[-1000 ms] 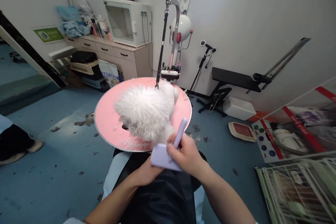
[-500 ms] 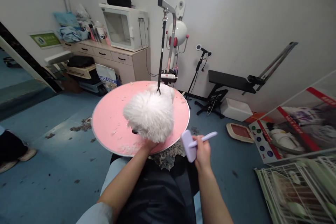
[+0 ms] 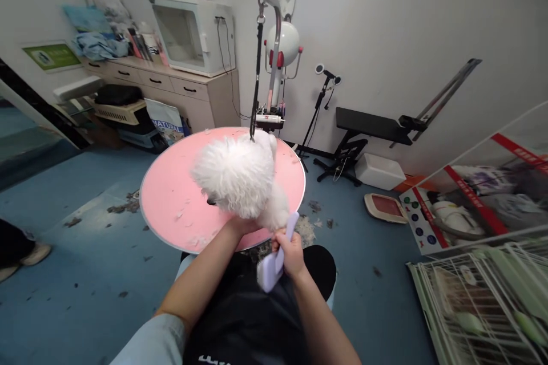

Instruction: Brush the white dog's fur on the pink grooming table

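**Brush comes back to the bench's near rim**

I have the right hand back at the near rim of the pink bench; half a second ago it held the lilac brush out past the bench's right side. The brush head now points down, on my side of the bench, and the white dog has a leg reaching to the near-right rim. I judge that this puts brush and leg close enough to work together, though the brush head is clear of the fur. My right hand is closed round the brush, fingertips by the leg's end; whether they grip it, I can't tell. My left hand is under the dog's head at the bench's near edge, fingers hidden, so I can't tell how far they spread.
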Motion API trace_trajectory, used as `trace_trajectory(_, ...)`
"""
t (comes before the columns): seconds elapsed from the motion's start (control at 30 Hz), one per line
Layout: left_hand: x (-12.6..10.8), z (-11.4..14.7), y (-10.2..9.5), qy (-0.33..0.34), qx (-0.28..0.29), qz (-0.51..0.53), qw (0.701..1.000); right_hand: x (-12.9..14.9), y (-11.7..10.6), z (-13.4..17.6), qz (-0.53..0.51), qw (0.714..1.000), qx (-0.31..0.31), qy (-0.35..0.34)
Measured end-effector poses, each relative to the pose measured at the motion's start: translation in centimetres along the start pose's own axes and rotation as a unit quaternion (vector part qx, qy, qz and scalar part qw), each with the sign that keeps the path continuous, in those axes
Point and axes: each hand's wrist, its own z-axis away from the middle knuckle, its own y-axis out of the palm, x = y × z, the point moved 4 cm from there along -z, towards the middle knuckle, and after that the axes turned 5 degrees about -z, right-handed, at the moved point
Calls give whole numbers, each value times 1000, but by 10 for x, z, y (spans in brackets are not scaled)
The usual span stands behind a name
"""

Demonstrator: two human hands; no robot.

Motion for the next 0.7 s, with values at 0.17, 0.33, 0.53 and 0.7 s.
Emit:
trace_trajectory(0.17,38,39,39,-34,128,184,974,-9,14,3,-218,966,68,118)
trace_trajectory(0.33,44,62,49,-60,46,174,982,-25,27,46,-221,958,44,177)
trace_trajectory(0.53,24,80,19,27,-110,-61,992,-22,20,140,-48,898,302,316)
trace_trajectory(0.7,20,92,15,93,-40,-193,976,54,6,62,139,975,173,31)
